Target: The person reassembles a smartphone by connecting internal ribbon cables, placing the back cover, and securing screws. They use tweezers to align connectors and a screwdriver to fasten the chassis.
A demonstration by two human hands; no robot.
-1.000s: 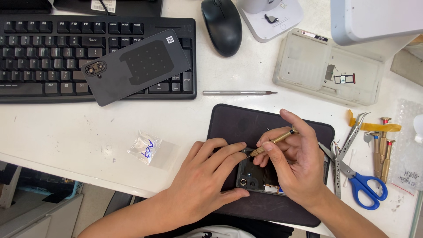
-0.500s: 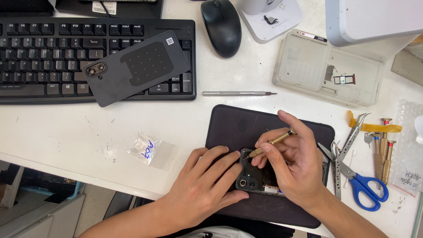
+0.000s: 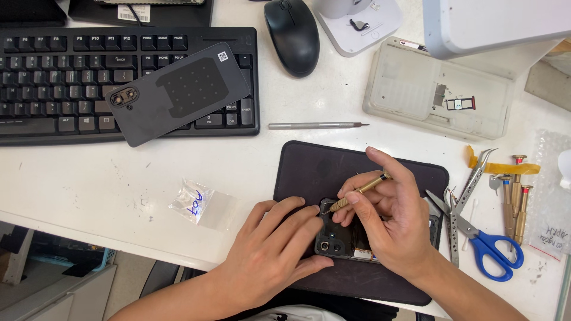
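Barely a shift since a second ago: left hand (image 3: 270,252) still presses flat, fingers spread, pinning the opened black smartphone body (image 3: 351,241) onto the dark rectangular work mat (image 3: 321,166). Right hand (image 3: 392,220) pinches a slim brass-coloured screwdriver (image 3: 360,191), tip down at the phone's top edge just off the left fingertips. Looks like screw work; next calls for a steady vertical turn. Blue-handled scissors (image 3: 488,246) crowd close right; open mat lies beyond the knuckles.
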